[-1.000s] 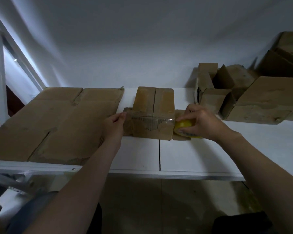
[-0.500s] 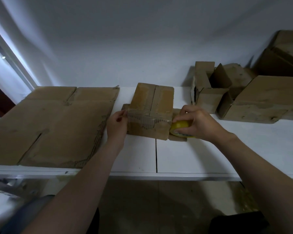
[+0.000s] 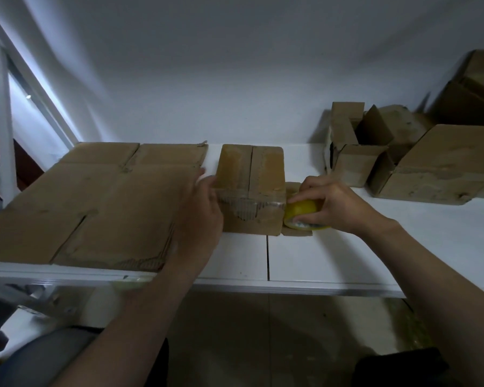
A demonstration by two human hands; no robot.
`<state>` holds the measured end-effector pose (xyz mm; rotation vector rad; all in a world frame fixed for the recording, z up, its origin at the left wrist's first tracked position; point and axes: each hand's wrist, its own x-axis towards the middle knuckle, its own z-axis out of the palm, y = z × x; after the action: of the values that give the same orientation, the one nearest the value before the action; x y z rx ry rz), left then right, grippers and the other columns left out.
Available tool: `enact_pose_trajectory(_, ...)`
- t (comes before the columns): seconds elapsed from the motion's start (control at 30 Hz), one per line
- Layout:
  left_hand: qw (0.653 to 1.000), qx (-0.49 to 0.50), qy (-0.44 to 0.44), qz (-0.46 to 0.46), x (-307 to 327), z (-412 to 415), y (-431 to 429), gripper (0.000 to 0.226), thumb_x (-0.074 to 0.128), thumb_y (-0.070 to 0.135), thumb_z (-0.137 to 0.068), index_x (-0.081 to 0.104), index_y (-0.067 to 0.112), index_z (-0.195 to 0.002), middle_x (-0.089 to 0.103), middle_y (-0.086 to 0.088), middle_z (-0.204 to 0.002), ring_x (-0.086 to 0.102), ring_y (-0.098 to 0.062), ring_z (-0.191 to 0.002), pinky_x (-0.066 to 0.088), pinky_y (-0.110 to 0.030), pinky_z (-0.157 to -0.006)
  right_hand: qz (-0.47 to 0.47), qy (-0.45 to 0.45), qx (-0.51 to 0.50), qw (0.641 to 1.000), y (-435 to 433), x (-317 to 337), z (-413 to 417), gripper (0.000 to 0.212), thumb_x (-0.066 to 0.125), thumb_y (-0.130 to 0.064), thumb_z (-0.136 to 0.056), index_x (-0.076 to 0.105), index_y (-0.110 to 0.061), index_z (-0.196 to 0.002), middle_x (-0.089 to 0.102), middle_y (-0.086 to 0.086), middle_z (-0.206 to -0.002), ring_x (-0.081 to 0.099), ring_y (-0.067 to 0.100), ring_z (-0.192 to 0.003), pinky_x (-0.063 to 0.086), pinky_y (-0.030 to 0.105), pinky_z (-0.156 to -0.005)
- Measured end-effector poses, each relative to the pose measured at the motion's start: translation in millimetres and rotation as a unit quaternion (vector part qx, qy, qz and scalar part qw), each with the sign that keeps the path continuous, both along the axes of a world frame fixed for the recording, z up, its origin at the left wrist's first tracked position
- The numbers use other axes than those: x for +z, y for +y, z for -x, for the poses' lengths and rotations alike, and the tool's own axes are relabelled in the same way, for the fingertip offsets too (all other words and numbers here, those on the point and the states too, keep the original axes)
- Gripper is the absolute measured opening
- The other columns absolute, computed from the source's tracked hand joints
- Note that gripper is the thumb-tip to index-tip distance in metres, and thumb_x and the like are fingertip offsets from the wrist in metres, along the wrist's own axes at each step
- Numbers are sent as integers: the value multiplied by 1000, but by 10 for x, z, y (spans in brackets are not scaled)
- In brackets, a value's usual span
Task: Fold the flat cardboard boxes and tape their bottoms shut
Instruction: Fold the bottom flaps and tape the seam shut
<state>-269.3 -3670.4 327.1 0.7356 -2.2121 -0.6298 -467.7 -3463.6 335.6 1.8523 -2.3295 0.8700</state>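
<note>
Box [image 3: 250,174]: standing at the centre of the table [image 3: 305,261].
My left hand [image 3: 200,208]: fingers straight, flat against its left side.
My right hand [image 3: 336,205]: gripping the yellow tape roll [image 3: 301,212] at its right edge.

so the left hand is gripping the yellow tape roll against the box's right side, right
No, the head view shows the right hand gripping the yellow tape roll against the right side of the small cardboard box; the left hand rests against its left side.
</note>
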Motion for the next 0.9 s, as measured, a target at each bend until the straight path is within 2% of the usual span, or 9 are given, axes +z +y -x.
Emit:
enact_pose_trajectory(0.07, 981, -135, -26, 136, 33, 46, 251, 39, 37, 20, -106, 52, 15, -143, 44, -3, -153, 34, -19, -146, 31, -32, -117, 2, 4, 1, 1000, -16, 4, -13, 38, 90, -31, -73, 78, -26, -108, 64, -4, -101, 58, 17, -90, 46, 25, -77)
enact_pose_trajectory(0.1, 962, -201, -65, 174, 15, 84, 376, 44, 33, 24, -106, 47, 14, -147, 41, -3, -156, 28, -19, -149, 23, -37, -122, 4, 6, 5, 1000, -25, 7, -25, 38, 90, -31, -73, 78, -26, -108, 63, -5, -99, 58, 17, -89, 47, 26, -76)
enact_pose_trajectory(0.17, 935, -253, -157, 192, -26, 161, 582, 56, 22, 37, -106, 37, 11, -153, 35, -4, -161, 22, -18, -152, 15, -45, -126, 11, 17, 24, 1000, -38, 3, -45, 37, 89, -32, -74, 78, -26, -108, 61, -6, -96, 57, 17, -85, 44, 23, -76)
enact_pose_trajectory(0.23, 926, -232, -217, 205, -41, 235, 662, 69, 13, 50, -103, 32, 10, -156, 31, -6, -163, 21, -18, -153, 13, -47, -126, 13, 21, 27, 999, -45, -3, -55, 36, 88, -34, -75, 78, -27, -110, 60, -4, -93, 56, 17, -82, 38, 15, -75)
enact_pose_trajectory(0.33, 919, -204, -271, 200, 8, 290, 658, 85, 3, 64, -95, 27, 11, -158, 27, -6, -165, 19, -19, -153, 10, -42, -126, 16, 14, 12, 1000, -33, 4, -38, 36, 87, -34, -76, 78, -27, -110, 62, -2, -92, 57, 18, -82, 35, 11, -74)
enact_pose_trajectory(0.47, 907, -176, -335, 182, 142, 273, 611, 82, 9, 65, -98, 16, 12, -160, 13, -7, -168, 10, -21, -155, 9, -43, -126, 8, 9, 3, 1000, -12, 20, -10, 37, 89, -33, -74, 78, -26, -109, 65, -3, -96, 60, 17, -86, 41, 15, -75)
enact_pose_trajectory(0.57, 899, -161, -377, 156, 202, 204, 430, 79, 11, 64, -100, 11, 13, -161, 6, -4, -169, 4, -17, -156, 4, -43, -127, 5, -9, -5, 1000, -24, 24, 3, 39, 91, -30, -72, 79, -27, -108, 66, -2, -97, 61, 19, -88, 48, 26, -76)
enact_pose_trajectory(0.7, 901, -123, -393, 134, 211, 96, 130, 86, 7, 70, -94, 11, 17, -161, 3, 1, -169, 0, -12, -155, 3, -45, -126, 0, -18, -9, 1000, -52, 6, 25, 40, 91, -32, -72, 78, -31, -109, 66, -4, -100, 61, 17, -89, 51, 31, -78)
enact_pose_trajectory(0.9, 919, -135, -363, 76, 184, 117, -100, 97, 2, 74, -84, 6, 14, -161, -8, 2, -169, -12, -9, -153, 0, -46, -126, -1, -30, -23, 999, -44, 15, 12, 40, 89, -33, -73, 77, -31, -112, 66, -3, -104, 61, 15, -93, 54, 33, -81)
